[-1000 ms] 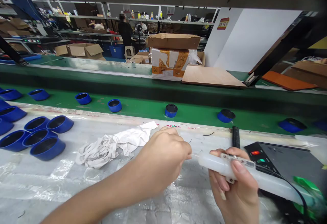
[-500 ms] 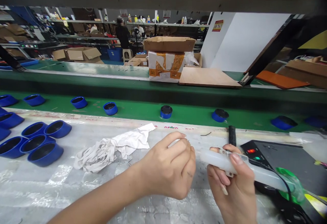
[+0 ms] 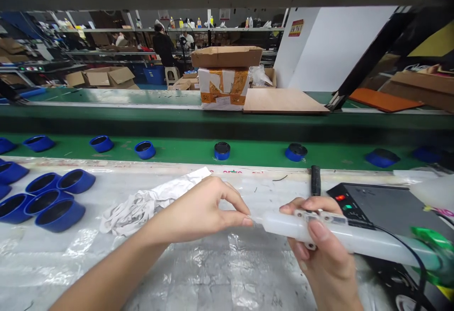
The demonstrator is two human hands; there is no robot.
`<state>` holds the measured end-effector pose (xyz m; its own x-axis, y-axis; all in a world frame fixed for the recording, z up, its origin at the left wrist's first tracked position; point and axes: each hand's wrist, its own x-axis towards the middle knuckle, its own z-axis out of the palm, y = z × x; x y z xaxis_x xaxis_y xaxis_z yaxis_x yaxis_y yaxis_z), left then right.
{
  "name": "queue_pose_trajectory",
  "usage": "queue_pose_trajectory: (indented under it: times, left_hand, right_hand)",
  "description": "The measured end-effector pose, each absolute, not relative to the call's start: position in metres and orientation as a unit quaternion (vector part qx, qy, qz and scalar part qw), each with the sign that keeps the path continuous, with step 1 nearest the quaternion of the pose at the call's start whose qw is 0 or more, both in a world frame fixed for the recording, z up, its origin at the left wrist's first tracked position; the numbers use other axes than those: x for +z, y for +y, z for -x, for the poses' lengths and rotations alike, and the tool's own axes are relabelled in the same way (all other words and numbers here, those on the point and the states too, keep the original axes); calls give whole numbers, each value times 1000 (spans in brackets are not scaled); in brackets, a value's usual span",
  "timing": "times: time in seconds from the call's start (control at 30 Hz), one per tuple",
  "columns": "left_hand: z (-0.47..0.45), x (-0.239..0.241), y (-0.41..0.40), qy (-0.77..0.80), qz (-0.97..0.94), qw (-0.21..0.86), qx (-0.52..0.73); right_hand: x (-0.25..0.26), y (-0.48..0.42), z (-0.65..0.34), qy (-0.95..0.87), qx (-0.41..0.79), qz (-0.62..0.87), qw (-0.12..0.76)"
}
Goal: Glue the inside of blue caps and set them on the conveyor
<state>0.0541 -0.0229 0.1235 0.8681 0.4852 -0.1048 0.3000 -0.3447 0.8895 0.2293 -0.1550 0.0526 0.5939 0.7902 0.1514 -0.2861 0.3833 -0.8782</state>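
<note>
- Since a second ago the left hand (image 3: 198, 209) has turned from a loose fist over the nozzle to a fine pinch, thumb and forefinger pressed together on the tip (image 3: 253, 220) of the syringe (image 3: 319, 233); the caps on the belt (image 3: 248, 152) have drifted left.
- The right hand (image 3: 319, 249) is wrapped round the syringe barrel, thumb on top, holding it level above the tabletop (image 3: 198, 273) near its front edge, nozzle toward the left hand.
- Judged from this, the tip is only being seen to; no glue is going onto anything.
- The blue cups (image 3: 49, 197) at the tabletop's left edge sit untouched, with the rag (image 3: 149, 202) between them and the hands.
- A black controller (image 3: 383, 207) lies by the right edge.
</note>
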Motion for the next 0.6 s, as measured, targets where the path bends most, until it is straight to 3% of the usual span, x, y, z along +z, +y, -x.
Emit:
queue_pose_trajectory:
  times: [0.13,0.23,0.47,0.6]
  left_hand:
    - [-55,126,-24,273,-785,554,52]
    - [-54,126,-31,291,-804,512,81]
    - [-52,112,-50,126,-936,182,273]
    - [-57,97,-49,68,-934,45,348]
  right_hand:
    - [56,-159,-224,-265,353,447,778]
    - [53,-158,-227,-271,355,439,779]
    - [53,-146,-227,-208,369,438,793]
    - [56,-142,-221,-145,376,459,792]
